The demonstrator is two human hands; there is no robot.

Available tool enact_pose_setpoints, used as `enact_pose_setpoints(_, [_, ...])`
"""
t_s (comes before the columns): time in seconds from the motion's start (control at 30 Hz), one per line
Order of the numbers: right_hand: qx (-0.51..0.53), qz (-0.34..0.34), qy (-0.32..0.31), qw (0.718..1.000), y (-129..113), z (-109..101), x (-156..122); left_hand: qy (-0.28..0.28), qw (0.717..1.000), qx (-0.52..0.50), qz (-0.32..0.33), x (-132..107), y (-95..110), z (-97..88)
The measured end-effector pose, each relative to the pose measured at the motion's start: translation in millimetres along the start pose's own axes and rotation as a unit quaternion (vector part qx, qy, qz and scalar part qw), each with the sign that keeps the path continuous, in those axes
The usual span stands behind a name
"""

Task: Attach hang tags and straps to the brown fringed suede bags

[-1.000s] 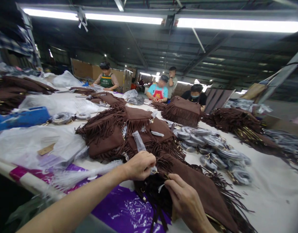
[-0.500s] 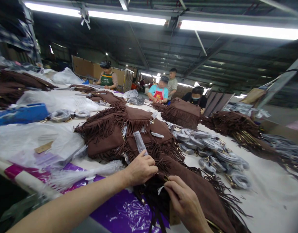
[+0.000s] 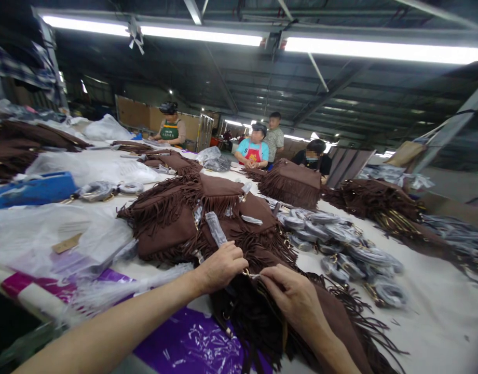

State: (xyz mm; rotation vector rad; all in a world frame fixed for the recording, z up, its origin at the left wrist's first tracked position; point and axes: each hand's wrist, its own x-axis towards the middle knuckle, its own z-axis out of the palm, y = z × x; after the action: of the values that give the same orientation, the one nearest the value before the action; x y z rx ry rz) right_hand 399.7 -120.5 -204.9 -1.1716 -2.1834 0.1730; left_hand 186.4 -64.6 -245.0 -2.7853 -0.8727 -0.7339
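Note:
A brown fringed bag [image 3: 332,311] lies in front of me, its long fringe hanging over the near side. My left hand [image 3: 225,264] is closed, and a small gold metal clasp [image 3: 245,271] shows at its fingertips. A grey plastic-wrapped strap [image 3: 215,228] lies just beyond its knuckles. My right hand [image 3: 295,296] pinches the bag's upper edge, where a bit of white shows at the fingertips. The two hands nearly meet at this corner. What lies inside the left fingers is mostly hidden.
More fringed bags [image 3: 168,239] are heaped ahead. Wrapped coiled straps [image 3: 336,234] lie to the right. On the left are clear plastic bags [image 3: 40,234], a blue holder [image 3: 36,189] and white tag strings [image 3: 118,291]. Several people stand beyond the table.
My right hand has moved up and slightly left to the bag's corner, close to my left hand. The left hand has shifted slightly, and the gold clasp now shows between them.

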Motion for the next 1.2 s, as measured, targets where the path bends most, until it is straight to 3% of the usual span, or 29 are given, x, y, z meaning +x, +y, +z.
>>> enact_pose_setpoints(0.27, [-0.070,-0.020,-0.026,0.997,10,-3,11,0.013,0.999,-0.029,0.000,0,-3,1.9])
enact_pose_setpoints(0.47, [-0.181,-0.058,-0.093,0.977,10,-4,24,0.015,0.999,-0.043,-0.010,0,-6,5.1])
enact_pose_setpoints(0.6, [-0.201,-0.065,-0.131,0.969,12,-6,31,0.018,0.998,-0.053,-0.014,0,-8,6.9])
enact_pose_setpoints(0.9, [-0.166,-0.060,-0.152,0.972,15,-5,40,0.022,0.997,-0.073,-0.018,2,-10,7.4])
enact_pose_setpoints(1.07, [-0.076,-0.058,-0.155,0.983,17,-2,47,0.006,0.996,-0.080,-0.027,3,-10,6.7])
enact_pose_setpoints(1.2, [-0.017,-0.009,-0.160,0.987,20,-2,48,-0.002,0.996,-0.087,-0.035,4,-11,5.8])
